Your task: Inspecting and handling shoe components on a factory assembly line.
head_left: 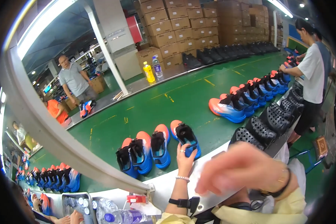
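Observation:
My left hand (184,160) grips the heel of an orange, blue and black sneaker (184,135) that stands on the green work surface (175,106), toe pointing away. The thumb and fingers wrap around its blue heel. My right hand (239,170) hangs close to the camera, right of that sneaker and apart from it. Motion smears its fingers, so whether it holds anything cannot be made out. Just left of the held sneaker, several matching sneakers (141,151) stand side by side, heels toward me.
More sneakers (246,97) line the surface at right, beside black clogs (263,128). Two drink bottles (149,72) and black shoes (212,56) line the far edge. A white frame post (82,149) crosses at left. Plastic bottles (123,216) lie near me. Co-workers stand at right (313,71) and left (76,80).

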`<action>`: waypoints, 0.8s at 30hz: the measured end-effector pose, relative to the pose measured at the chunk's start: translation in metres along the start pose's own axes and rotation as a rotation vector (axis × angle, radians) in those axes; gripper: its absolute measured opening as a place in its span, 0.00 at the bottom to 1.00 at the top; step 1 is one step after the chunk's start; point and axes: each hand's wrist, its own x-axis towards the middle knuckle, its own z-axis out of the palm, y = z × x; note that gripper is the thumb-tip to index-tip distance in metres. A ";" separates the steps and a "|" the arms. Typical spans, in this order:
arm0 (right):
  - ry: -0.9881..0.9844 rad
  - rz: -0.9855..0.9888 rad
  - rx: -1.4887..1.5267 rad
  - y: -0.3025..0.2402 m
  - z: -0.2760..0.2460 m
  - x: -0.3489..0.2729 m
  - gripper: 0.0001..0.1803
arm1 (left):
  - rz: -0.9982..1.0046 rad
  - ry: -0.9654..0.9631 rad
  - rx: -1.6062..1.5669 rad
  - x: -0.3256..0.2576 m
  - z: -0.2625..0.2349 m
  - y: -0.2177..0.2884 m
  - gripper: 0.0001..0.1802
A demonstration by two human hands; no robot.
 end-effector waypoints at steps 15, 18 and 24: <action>-0.142 -0.702 0.239 -0.047 0.068 -0.028 0.11 | 0.019 -0.114 0.027 0.009 0.028 0.013 0.21; -0.165 -0.718 0.234 -0.042 0.068 -0.036 0.10 | 0.012 -0.098 0.077 0.003 0.024 0.014 0.24; -0.243 -0.766 0.215 -0.024 0.060 -0.056 0.10 | -0.005 -0.081 0.145 0.000 0.021 0.022 0.27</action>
